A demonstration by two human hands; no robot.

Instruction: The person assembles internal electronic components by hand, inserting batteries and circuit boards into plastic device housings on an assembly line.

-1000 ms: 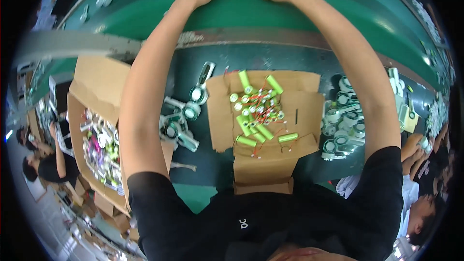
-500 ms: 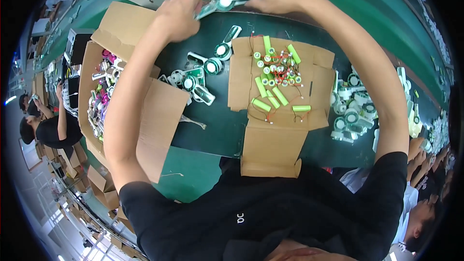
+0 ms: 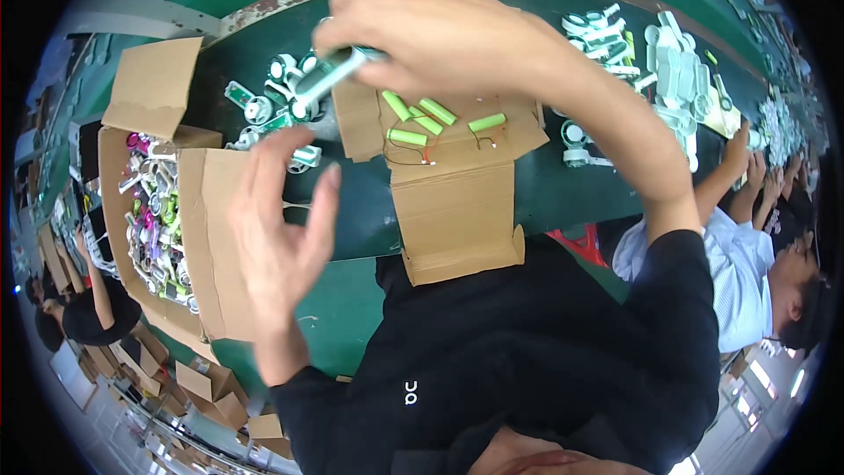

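My right hand (image 3: 400,31) reaches across the table with its fingers closed round a white-and-green part (image 3: 327,81) with a long handle, blurred by motion. The part hangs just above a heap of similar parts (image 3: 258,110) with round heads and green insides. Nearer to me, my left hand (image 3: 286,220) is raised, thumb and fingers apart, holding nothing. Under my right forearm lies a flattened cardboard piece (image 3: 453,233). Several light-green cylindrical battery cells (image 3: 437,112) with thin wires rest on it; others are hidden by the arm.
At left stands an open cardboard box (image 3: 224,246) full of mixed coloured parts (image 3: 158,229). More pale green parts (image 3: 681,79) are heaped on the right of the dark table (image 3: 580,193). Beside them works a person in a light-blue shirt (image 3: 730,281). Another person sits far left.
Both hands have come back from the far edge. The left has let go of the part and opened; the right has carried it left over the heap. The view has shifted too.
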